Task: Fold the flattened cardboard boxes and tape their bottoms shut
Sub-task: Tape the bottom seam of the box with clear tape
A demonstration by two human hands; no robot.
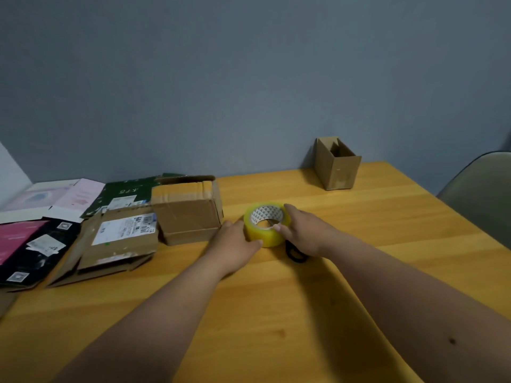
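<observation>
both hands on the tape roll

my left hand [235, 241] and my right hand [301, 230] are both out over the wooden table [276, 313], meeting at the yellow tape roll [266, 224]. the roll lies flat on the table, its patterned white core facing up. my left hand cups its near-left side, thumb against the outer wall, so it's holding the roll. my right hand wraps the right side, thumb hooked over the rim into the hole and a finger along the far edge, gripping it too. just under my right palm, something small and black [296, 252] rests on the table; i can't tell what it is.

just left of the roll, touching my left fingers or very near them, sits a folded brown box [188, 211] with tape along its top seam. further left is a flattened brown box [119, 239] carrying a white shipping label, lying partly over other flat cartons. a black and pink one [36, 247] lies at the table's left edge, a dark green one [124, 194] and pale pink ones [80, 197] behind.

at the far right by the blue-grey wall [249, 78], a small open box [337, 164] stands upright, well apart from my hands. a chair back [481, 194] shows at the right.
</observation>
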